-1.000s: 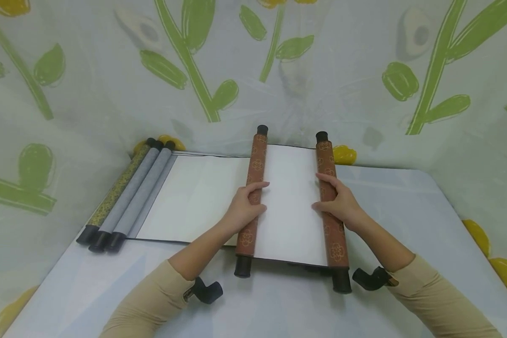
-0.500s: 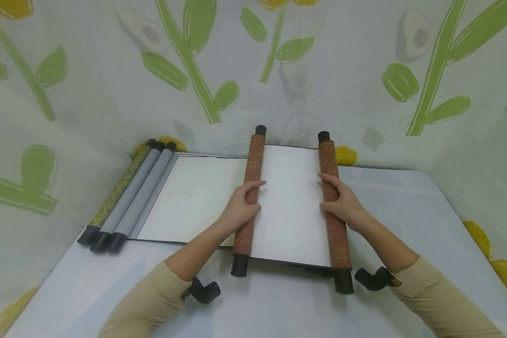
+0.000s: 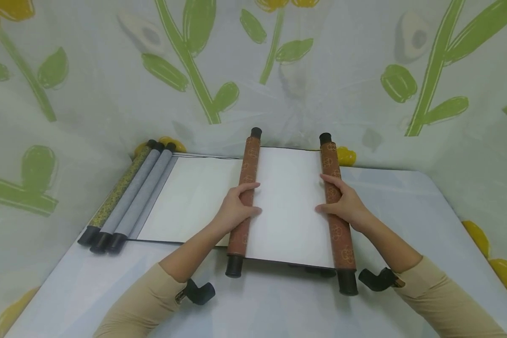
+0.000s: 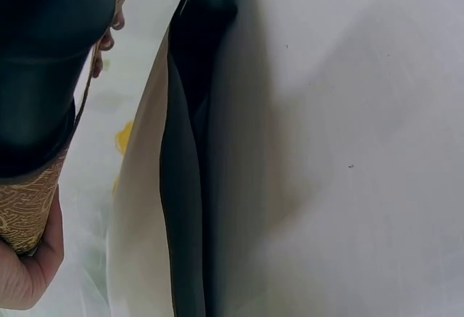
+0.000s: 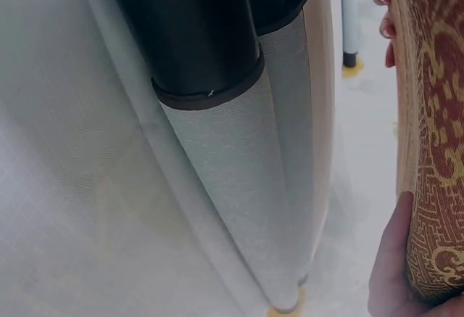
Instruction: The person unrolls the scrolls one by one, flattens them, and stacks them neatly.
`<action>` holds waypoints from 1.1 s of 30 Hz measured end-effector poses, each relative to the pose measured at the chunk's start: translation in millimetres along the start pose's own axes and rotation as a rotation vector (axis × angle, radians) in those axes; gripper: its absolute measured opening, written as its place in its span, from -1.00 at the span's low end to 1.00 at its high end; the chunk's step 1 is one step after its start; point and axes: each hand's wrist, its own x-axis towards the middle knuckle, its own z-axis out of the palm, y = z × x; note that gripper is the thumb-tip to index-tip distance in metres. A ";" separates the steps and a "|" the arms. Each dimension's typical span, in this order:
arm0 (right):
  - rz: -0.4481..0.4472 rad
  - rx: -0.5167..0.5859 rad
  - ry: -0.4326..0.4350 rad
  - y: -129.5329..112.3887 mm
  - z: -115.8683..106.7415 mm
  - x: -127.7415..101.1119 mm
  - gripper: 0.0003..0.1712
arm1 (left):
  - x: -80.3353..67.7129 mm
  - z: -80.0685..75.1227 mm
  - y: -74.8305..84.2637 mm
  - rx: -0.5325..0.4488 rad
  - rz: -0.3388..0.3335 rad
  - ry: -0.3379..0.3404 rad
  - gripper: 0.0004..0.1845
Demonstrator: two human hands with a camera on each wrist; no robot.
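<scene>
A hanging scroll, partly unrolled, shows a strip of white paper (image 3: pixel 289 206) between two reddish-brown rollers with gold pattern and black end knobs. My left hand (image 3: pixel 233 209) grips the left roller (image 3: pixel 249 159), thumb and fingers round its middle. The right roller (image 3: pixel 330 159) is held the same way by my right hand (image 3: pixel 349 206). In the left wrist view, a black knob (image 4: pixel 43 77) hides much of the roller, and part of the left hand (image 4: pixel 32 273) shows below. Fingers (image 5: pixel 395 273) wrap the patterned roller (image 5: pixel 435 128) in the right wrist view. The scroll appears raised above what lies beneath.
Another unrolled scroll (image 3: pixel 194 197) lies under and left of the held one. At its left end are two grey rollers (image 3: pixel 143 188) beside a yellow-green patterned roller (image 3: pixel 120 188). In the right wrist view, a grey roller (image 5: pixel 225 157) lies below the held scroll on the table (image 3: pixel 405 211).
The two held rollers have drawn apart, the left one moving left and the right one slightly right, so a wider strip of white paper shows between them. Both hands keep their grip.
</scene>
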 end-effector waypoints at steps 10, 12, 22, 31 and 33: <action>-0.005 0.016 -0.026 0.3 -2.4 1.6 -0.03 | -1.1 -3.7 -0.9 0.035 -0.014 0.010 -0.32; -0.013 0.012 -0.034 1.5 -4.4 1.8 -0.05 | -1.4 -5.2 -1.7 0.046 -0.019 0.010 -0.34; -0.012 0.019 -0.046 5.8 -9.8 2.3 -0.08 | -1.5 -10.0 -5.6 0.054 -0.010 0.013 -0.37; -0.011 0.007 -0.023 3.7 -10.2 1.0 0.03 | -1.3 -11.1 -0.1 0.068 -0.028 0.022 -0.27; -0.013 0.011 -0.022 3.6 -10.1 0.9 0.02 | -1.4 -11.5 0.1 0.072 -0.022 0.019 -0.28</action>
